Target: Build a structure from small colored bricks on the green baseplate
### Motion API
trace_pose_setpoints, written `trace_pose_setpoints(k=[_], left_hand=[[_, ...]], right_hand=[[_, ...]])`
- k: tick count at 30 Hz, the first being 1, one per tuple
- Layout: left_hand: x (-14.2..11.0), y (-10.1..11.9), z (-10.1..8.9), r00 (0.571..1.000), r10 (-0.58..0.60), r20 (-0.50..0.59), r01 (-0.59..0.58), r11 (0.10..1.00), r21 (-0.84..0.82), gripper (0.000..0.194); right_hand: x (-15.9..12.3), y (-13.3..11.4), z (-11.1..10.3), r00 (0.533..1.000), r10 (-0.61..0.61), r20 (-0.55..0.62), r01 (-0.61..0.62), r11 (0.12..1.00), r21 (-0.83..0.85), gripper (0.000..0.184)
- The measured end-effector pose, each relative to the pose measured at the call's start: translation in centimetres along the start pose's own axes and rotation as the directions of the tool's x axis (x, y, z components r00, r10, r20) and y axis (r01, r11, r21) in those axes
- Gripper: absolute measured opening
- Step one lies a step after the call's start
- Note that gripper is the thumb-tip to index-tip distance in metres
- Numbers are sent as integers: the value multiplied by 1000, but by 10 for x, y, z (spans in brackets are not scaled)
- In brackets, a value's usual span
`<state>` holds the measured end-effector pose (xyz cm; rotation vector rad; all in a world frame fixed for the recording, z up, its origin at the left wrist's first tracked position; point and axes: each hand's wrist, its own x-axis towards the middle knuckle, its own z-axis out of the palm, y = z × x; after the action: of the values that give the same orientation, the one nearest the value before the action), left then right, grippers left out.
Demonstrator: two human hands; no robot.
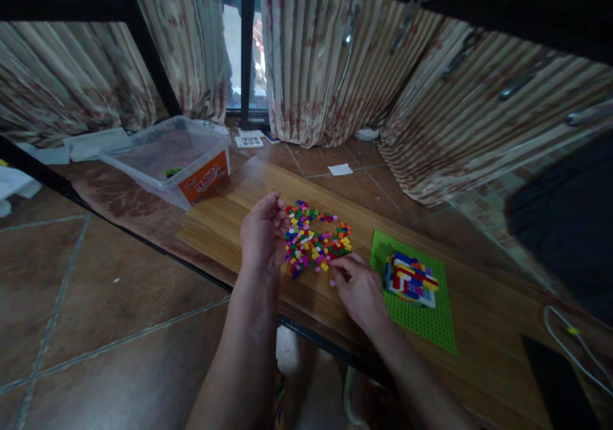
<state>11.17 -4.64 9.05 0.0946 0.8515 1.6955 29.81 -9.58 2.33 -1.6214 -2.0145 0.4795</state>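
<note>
Small multicoloured toy bricks (311,241) lie in a loose pile on the wooden table, with a bare ring-shaped gap near its far right. My left hand (262,232) is at the pile's left edge, palm turned inward and fingers curled; what lies inside them is hidden. At the near right edge of the pile, my right hand (360,284) has thumb and forefinger pinched together, and anything between the tips is too small to make out. To its right, a block built of coloured bricks (412,280) stands on a green studded baseplate (447,315).
A clear plastic box (167,155) with an orange label and some green pieces inside stands at the table's left end (215,225). A dark flat object (550,372) and a white cable (560,328) lie at the right. Black frame bars (148,53) cross the upper left.
</note>
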Motion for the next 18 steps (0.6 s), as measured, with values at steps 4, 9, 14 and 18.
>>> trace_pose_setpoints(k=[4,9,14,18], left_hand=[[0,0,1,1000,-3,-1,3,1000,9,7],[0,-1,1,1000,-21,4,21,1000,16,8],[1,-2,3,999,-41,18,40,999,32,6],[2,-5,4,999,-48,23,46,996,76,5]], right_hand=[[4,-17,6,996,-87,16,87,996,-11,19],[12,-31,18,979,-178,98,185,980,-70,22],[21,-27,20,974,-189,126,205,970,-129,20],[24,-33,13,968,-202,147,219,970,-109,13]])
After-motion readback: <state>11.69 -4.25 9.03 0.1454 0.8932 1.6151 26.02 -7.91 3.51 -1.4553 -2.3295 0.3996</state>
